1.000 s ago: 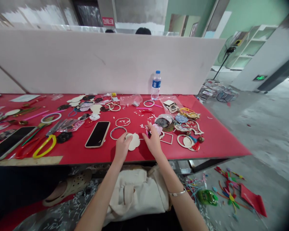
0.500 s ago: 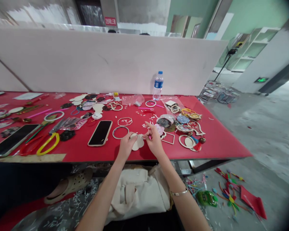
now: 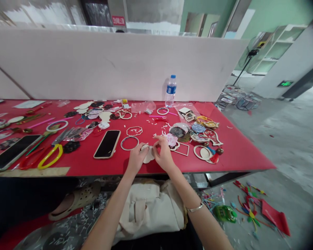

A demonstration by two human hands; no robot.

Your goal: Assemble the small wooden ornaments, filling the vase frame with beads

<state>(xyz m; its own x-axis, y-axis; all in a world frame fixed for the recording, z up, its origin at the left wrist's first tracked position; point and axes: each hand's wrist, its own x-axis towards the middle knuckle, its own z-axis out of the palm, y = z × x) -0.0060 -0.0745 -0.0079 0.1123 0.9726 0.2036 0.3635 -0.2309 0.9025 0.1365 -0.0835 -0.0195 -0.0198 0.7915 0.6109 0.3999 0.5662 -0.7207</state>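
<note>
Between my two hands is a cream, scallop-edged flat piece [image 3: 148, 157], held just over the front of the red table [image 3: 83, 166]. My left hand [image 3: 137, 157] pinches its left side between thumb and fingers. On its upper right edge, my right hand [image 3: 162, 152] has thumb and forefinger closed together; whether something small sits between them is too fine to see. A round ring frame [image 3: 129, 138] lies just beyond my left hand. Right of my right hand are a pink flower-patterned piece [image 3: 171, 139] and a thin rectangular frame [image 3: 183, 149].
A phone [image 3: 107, 144] lies left of my hands, with yellow-handled scissors [image 3: 51, 156] farther left. A water bottle [image 3: 170, 91] stands by the white partition [image 3: 99, 66]. Patterned pieces and a tasselled ornament [image 3: 214, 157] crowd the right side. A cream bag [image 3: 148, 211] rests below the table edge.
My right hand has moved slightly left and inward, its fingers now closer over the cream piece's upper edge. My left hand keeps its pinch. The view has shifted slightly.
</note>
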